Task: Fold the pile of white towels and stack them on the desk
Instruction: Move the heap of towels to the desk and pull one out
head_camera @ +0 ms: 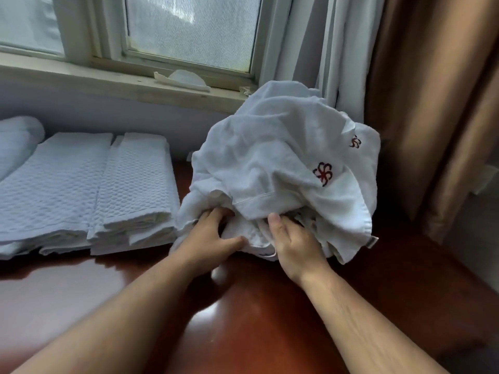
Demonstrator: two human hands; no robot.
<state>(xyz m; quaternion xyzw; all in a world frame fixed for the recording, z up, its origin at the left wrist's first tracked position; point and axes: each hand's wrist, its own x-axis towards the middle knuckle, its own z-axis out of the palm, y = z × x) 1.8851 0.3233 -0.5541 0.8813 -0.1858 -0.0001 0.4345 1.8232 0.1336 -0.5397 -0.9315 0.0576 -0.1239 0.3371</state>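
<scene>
A crumpled pile of white towels [280, 157] with small red-and-black flower marks rises on the right of the dark wooden desk [243, 314]. My left hand [208, 241] grips cloth at the pile's lower front edge, its fingers tucked under the folds and its thumb lying along the hem. My right hand [294, 244] holds the same lower edge just to the right, fingers buried in the towels. To the left, two stacks of folded waffle-weave towels [89, 190] lie side by side on the desk.
A rolled white towel [16, 141] sits at the far left. A window sill [135, 85] runs behind the desk with a white paper item [183, 79] on it. White and brown curtains [421, 103] hang at the right, behind the pile.
</scene>
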